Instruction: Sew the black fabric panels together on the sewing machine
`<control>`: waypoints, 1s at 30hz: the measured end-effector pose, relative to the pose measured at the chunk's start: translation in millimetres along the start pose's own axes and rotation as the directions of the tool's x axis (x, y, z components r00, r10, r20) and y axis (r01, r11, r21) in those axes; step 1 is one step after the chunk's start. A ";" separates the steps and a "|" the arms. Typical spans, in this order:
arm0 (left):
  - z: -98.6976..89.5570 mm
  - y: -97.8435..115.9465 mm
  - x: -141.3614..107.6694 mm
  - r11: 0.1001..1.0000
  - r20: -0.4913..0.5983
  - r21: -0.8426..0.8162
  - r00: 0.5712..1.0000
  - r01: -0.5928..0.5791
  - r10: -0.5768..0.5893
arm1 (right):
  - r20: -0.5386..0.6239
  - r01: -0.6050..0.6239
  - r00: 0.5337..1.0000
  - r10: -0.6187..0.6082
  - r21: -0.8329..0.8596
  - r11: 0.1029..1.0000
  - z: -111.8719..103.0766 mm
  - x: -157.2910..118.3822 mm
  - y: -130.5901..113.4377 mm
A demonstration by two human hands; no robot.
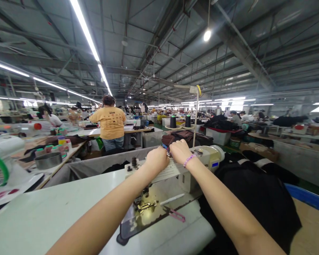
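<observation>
Both arms reach forward over a sewing machine (191, 170). My left hand (157, 158) is closed above the machine's arm, its fingers curled round something small and hard to make out. Touching or nearly touching it, my right hand (180, 150), with a purple bead bracelet (189, 160) at the wrist, is closed too; what it holds is hidden. A bit of blue and a shiny piece show between the fingers. Below, on the machine bed, lie a white pen-like stick (172, 199) and pink-handled thread snips (177, 214).
Black cloth (255, 194) is heaped at the right beside a blue-edged bin (308, 196). Two dark thread cones (173, 122) stand behind the machine near a thread stand pole (196, 117). A person in a yellow shirt (111, 122) stands ahead. A fan (1, 166) is at left.
</observation>
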State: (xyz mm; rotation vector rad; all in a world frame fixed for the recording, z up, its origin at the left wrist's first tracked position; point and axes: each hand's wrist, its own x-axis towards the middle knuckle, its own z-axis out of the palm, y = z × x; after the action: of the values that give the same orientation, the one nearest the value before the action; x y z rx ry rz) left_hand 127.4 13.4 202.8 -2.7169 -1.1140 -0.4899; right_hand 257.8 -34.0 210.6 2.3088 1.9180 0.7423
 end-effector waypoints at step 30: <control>2.7 -2.1 10.8 0.997 0.007 0.076 0.999 -0.032 0.031 | 0.151 -0.022 0.986 -0.069 0.531 0.847 37.1 39.1 39.3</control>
State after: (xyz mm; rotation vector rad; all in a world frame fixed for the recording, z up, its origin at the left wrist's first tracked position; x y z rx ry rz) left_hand 133.8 22.6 204.3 -2.6674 -1.0669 -0.4258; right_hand 312.7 3.3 203.8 2.5152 2.2860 -0.0117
